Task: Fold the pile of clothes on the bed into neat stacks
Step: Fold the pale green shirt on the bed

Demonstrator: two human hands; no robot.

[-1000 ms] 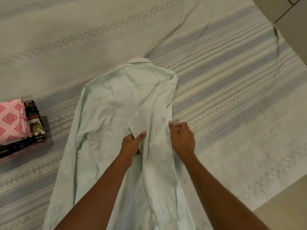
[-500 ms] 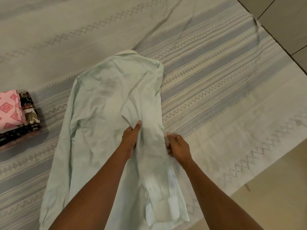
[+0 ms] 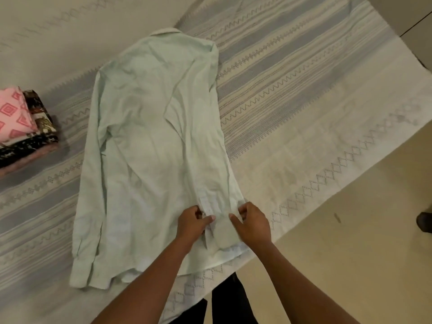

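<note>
On the bed, near edge: pale green shirt (image 3: 145, 160) laid flat on the striped bedsheet (image 3: 304, 90), collar (image 3: 166, 32) at the far end, hem toward me. One sleeve is folded in over the body and runs down the right side to the hem. Left hand (image 3: 191, 222) and right hand (image 3: 253, 224) both pinch that sleeve cuff (image 3: 221, 232) between thumb and fingers, left on its left edge, right on its right edge. It lies on the shirt body just above the hem. Its lining shows as a paler strip with a fine dotted pattern, too blurred to tell whether any of it is writing. Other sleeve (image 3: 86, 183) lies straight down the shirt's left edge, ending at the lower left corner, untouched. Stack of folded clothes (image 3: 23, 136) sits at the left, apart from the shirt: pink piece (image 3: 12, 115) with diamond print on top, dark printed piece (image 3: 39, 113) just beside and under it. Sheet has grey bands plus zigzag and diamond borders. Tiled floor (image 3: 350, 253) lies right of the bed. Dark trousers (image 3: 229, 300) at the bed edge, below the hem.
</note>
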